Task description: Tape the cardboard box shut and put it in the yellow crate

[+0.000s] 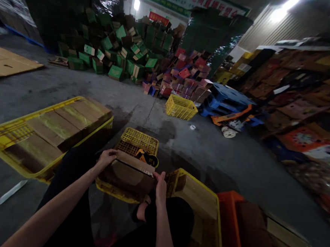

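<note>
A brown cardboard box (131, 175) is between my two hands, over a yellow plastic crate (141, 137) that stands between my legs. My left hand (106, 159) grips the box's upper left corner, thumb and fingers pinched at the edge. At the opposite end, my right hand (160, 183) holds the upper right corner, the thumb along its side. A dark line runs beneath the box's top edge, and a shiny patch like clear tape shows near the right corner. Just behind the box, on the crate, lies an orange and black tape dispenser (145, 158). The box's underside is hidden.
At left a yellow crate (34, 175) holds several taped boxes. On my right are another yellow crate (220, 225) with boxes and an orange crate (228, 218). Ahead stand a yellow crate (181, 107), blue pallets (229, 96), a pallet jack (233, 119) and piled green cartons (116, 72).
</note>
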`<state>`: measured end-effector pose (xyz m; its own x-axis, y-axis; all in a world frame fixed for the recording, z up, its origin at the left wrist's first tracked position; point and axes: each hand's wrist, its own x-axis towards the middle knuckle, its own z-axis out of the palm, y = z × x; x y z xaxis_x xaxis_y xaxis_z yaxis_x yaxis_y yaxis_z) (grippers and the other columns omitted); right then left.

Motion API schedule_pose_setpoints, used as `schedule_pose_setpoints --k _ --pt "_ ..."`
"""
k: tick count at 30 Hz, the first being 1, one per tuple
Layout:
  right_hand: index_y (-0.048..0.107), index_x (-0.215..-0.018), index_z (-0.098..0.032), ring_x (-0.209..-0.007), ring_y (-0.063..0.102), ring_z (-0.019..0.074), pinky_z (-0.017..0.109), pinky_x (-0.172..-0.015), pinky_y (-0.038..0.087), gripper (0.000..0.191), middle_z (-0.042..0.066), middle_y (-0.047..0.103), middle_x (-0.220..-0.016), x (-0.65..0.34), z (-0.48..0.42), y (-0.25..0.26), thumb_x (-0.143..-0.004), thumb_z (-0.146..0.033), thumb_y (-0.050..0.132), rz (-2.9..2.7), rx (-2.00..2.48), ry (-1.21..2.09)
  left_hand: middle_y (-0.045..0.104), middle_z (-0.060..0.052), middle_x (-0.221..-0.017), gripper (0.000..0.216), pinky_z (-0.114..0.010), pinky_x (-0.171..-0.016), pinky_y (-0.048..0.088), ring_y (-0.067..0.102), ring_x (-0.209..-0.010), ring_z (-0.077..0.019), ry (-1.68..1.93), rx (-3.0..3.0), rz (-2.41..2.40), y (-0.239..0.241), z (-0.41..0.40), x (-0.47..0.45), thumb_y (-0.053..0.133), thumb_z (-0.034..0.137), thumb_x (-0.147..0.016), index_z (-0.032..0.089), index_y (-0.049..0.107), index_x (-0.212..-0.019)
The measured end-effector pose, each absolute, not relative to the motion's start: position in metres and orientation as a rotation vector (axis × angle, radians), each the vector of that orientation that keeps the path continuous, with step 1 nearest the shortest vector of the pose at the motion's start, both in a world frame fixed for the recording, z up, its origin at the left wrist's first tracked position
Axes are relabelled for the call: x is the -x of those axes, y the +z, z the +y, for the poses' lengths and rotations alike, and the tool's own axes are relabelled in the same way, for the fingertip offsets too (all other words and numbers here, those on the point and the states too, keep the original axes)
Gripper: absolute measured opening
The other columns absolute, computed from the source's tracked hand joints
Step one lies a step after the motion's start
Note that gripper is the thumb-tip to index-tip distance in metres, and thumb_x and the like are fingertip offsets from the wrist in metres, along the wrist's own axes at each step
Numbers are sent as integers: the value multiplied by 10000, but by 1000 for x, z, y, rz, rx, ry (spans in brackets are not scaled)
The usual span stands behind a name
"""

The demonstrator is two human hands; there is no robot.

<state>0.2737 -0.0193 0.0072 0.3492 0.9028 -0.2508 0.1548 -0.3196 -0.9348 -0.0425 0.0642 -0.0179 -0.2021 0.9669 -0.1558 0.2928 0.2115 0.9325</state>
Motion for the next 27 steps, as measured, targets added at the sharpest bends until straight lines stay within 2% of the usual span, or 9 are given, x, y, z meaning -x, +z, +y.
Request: schedule_pose_setpoints --k 4,8,12,17,20,23,27 --pt "816 -951 -199 -1181 623 298 367 -1077 388 856 95 754 -1128 -272 -20 8 -816 -861 290 -962 1739 1026 794 -77 -873 231 -338 -834 564 739 -879 -277 943 -1250 1723 -21 65 43 638 146 -644 168 794 -813" --pt "817 -950 -196 -1192 613 297 369 -1088 373 854 102 745 -1151 -270 -20 10 -832 -845 277 -983 1768 997 792 -95 -922 243 -334 -833 551 738 -894 -285 888 -1322 1784 -25 65 43 632 144 -693 164 808 -859" --pt "818 -959 -204 -1222 594 301 376 -1099 361 841 106 735 -1174 -271 -21 12 -851 -824 260 -1000 1814 994 789 -96 -960 208 -309 -841 535 727 -957 -280 857 -1405 1824 -27 64 41 650 205 -756 184 810 -886" --pt "815 -976 -207 -1251 574 309 380 -1112 345 793 105 730 -1188 -272 -20 12 -846 -811 318 -964 1843 1007 775 -139 -936 237 -286 -766 503 720 -956 -297 786 -1498 1887 -28 62 39 627 325 -842 172 805 -874" --pt "813 -972 -212 -1215 603 310 382 -1087 379 766 104 740 -1161 -270 -19 11 -840 -805 346 -944 1836 1010 761 -148 -936 289 -278 -755 476 712 -942 -288 739 -1564 1902 -29 62 38 582 356 -887 165 793 -837" --pt "787 -1057 -203 -1180 632 300 380 -1052 423 769 109 731 -1181 -267 -18 10 -843 -799 352 -942 1780 1007 751 -127 -975 268 -252 -771 458 697 -959 -251 702 -1625 1907 -30 62 37 572 326 -897 174 781 -830" --pt "770 -1093 -195 -1172 641 291 362 -1052 430 728 115 731 -1177 -265 -19 9 -836 -777 416 -929 1751 982 737 -114 -1015 278 -237 -781 452 685 -965 -229 660 -1694 1900 -28 61 36 559 323 -910 185 779 -812"
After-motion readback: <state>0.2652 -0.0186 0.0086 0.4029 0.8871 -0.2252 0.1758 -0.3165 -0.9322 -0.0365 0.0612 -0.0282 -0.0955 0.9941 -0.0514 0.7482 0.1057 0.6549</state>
